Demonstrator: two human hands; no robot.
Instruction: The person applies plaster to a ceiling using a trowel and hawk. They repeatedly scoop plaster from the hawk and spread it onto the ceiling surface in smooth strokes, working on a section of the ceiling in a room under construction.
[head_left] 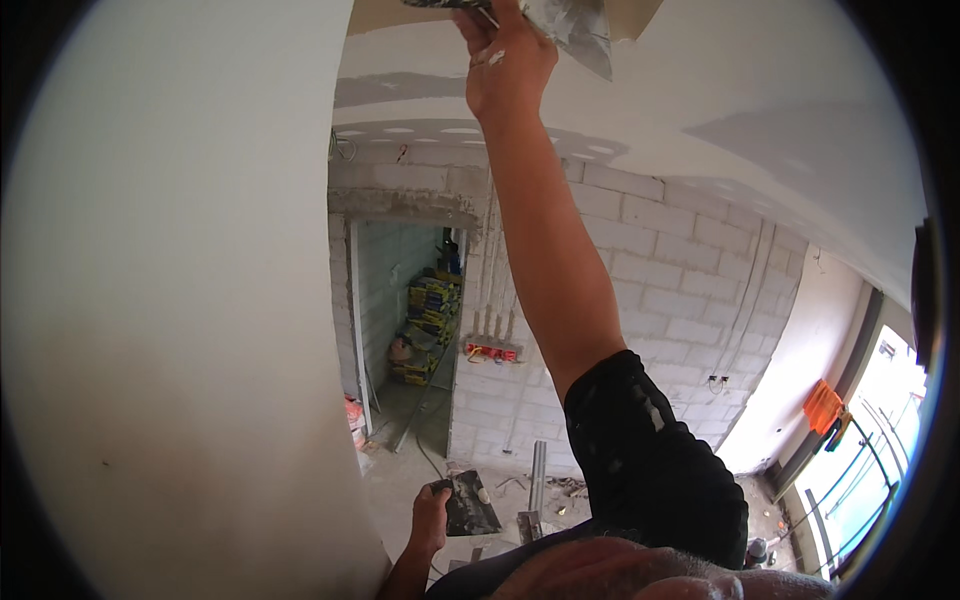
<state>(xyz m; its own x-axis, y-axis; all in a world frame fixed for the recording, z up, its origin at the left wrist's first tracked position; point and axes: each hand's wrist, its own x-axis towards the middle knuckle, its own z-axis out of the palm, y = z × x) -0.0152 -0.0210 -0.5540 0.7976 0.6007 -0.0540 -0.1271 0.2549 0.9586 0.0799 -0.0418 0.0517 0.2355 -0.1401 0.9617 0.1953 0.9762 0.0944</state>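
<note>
My right hand (512,58) reaches high overhead at the top of the view, its fingers closed around a putty knife. The metal blade (575,35) of the putty knife lies close to the ceiling (780,90); whether it touches cannot be told. White smears mark the hand and the black sleeve. Low down, beside the pale wall on the left, my left hand (430,520) grips the edge of a dark, flat rectangular filler plate (470,505). A small pale lump sits at the plate's right side. Grey filler patches (400,88) show on the ceiling.
A smooth wall (180,300) rises close on my left. Beyond stands a block wall (660,240) with a doorway showing stacked bags (430,310). Red electrical boxes (490,353) sit beside the doorway. Debris litters the floor far below. An orange cloth (823,407) hangs near the bright opening.
</note>
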